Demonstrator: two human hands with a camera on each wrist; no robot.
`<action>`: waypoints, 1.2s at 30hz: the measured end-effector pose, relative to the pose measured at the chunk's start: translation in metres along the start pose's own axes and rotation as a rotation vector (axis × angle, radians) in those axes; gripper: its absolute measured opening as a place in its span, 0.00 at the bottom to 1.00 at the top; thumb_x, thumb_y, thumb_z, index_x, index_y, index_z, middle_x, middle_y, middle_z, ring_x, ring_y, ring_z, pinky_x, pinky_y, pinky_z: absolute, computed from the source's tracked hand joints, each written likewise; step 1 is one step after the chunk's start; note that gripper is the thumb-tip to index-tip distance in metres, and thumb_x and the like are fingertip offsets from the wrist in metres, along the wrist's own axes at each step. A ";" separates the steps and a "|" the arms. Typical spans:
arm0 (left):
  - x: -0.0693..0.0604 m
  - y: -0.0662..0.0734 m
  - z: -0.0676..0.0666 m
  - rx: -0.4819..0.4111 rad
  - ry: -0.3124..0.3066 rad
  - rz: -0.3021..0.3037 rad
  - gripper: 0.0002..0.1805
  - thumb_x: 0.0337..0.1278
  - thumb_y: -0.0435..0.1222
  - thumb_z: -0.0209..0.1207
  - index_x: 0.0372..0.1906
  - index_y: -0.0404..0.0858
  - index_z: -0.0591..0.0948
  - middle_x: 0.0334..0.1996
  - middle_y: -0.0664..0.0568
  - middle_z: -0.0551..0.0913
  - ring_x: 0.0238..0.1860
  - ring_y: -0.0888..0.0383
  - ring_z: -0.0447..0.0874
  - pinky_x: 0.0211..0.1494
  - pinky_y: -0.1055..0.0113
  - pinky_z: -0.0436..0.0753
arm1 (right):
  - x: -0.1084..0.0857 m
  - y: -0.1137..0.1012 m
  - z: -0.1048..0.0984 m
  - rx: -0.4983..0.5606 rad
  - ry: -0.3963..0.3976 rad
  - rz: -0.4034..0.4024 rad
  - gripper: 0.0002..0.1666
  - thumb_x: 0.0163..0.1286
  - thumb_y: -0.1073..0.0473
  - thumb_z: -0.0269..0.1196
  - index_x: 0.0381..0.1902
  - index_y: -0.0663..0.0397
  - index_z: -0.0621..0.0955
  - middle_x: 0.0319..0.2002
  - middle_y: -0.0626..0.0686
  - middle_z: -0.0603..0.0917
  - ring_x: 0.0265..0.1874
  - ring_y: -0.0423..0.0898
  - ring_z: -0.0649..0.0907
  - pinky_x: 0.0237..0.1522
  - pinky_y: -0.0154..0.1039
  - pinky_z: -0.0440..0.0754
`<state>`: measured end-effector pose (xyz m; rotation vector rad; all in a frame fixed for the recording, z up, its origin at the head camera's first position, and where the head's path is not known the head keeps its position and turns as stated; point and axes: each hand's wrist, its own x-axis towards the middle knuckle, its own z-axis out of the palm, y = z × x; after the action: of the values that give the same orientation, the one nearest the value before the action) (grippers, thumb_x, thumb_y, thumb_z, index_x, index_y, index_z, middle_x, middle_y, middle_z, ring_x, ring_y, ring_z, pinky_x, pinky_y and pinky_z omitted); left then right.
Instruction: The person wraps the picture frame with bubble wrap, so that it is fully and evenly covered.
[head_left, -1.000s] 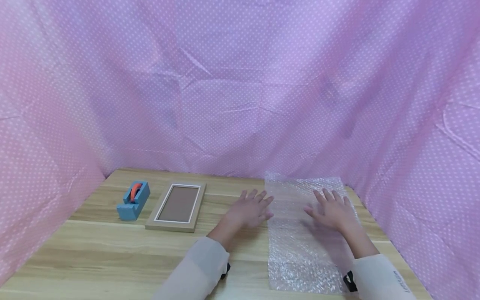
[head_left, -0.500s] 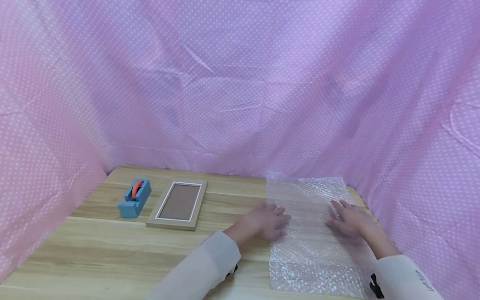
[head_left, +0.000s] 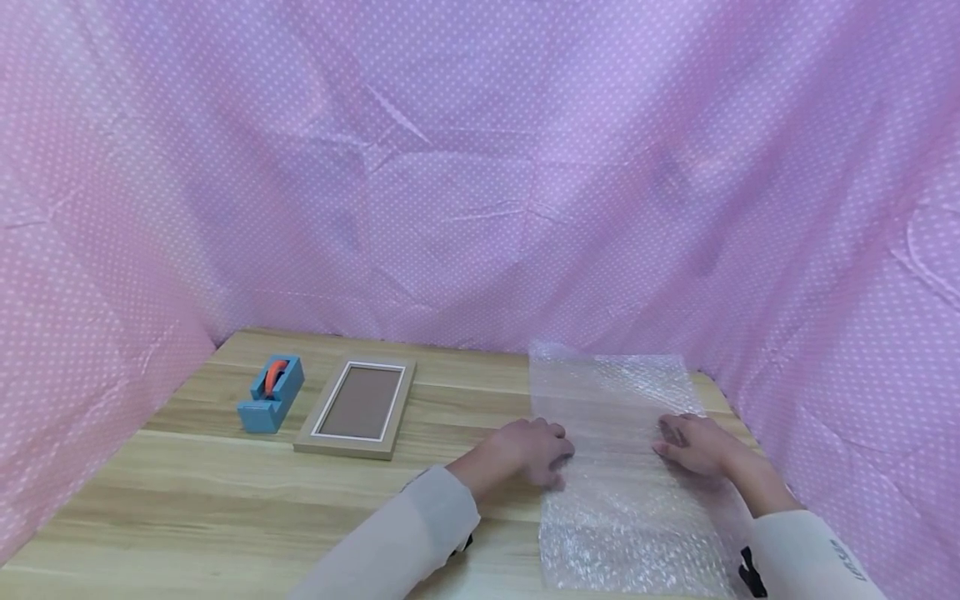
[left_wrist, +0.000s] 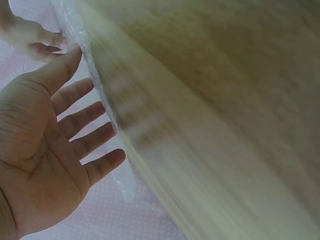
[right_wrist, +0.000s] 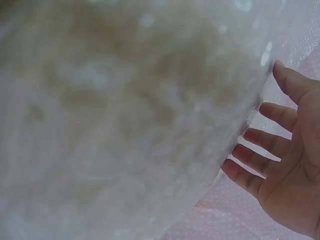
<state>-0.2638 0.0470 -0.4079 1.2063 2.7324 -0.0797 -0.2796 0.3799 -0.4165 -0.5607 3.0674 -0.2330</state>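
A clear sheet of bubble wrap lies flat on the wooden table, under and between the two hands. At its left edge, my left hand touches down with fingertips bent toward the sheet. My right hand is at the opposite edge, its fingertips meeting the plastic. In the left wrist view the left hand's fingers are spread, with nothing in the palm. The right wrist view has the right hand's fingers apart too, tips against the bubble wrap, palm bare.
Left of the hands lies a beige picture frame with a white inner border. Beside it stands a blue tape dispenser with an orange roll. Pink polka-dot cloth hangs behind and on both sides of the wooden table.
Both hands have shifted right and nearer to the body, then come down onto the bubble wrap. Their fingers were spread flat and are now more bent. Frame and dispenser stay put.
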 end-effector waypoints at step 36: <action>-0.064 -0.020 0.012 0.000 0.056 0.025 0.30 0.53 0.64 0.68 0.60 0.58 0.81 0.52 0.64 0.78 0.54 0.56 0.74 0.72 0.54 0.69 | 0.051 -0.056 0.009 0.087 -0.105 -0.084 0.39 0.67 0.48 0.67 0.69 0.64 0.73 0.67 0.77 0.69 0.65 0.78 0.69 0.65 0.73 0.66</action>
<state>-0.2344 -0.0142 -0.4096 1.2607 2.7643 -0.0444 -0.3077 0.3091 -0.4167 -0.6756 2.9198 -0.3260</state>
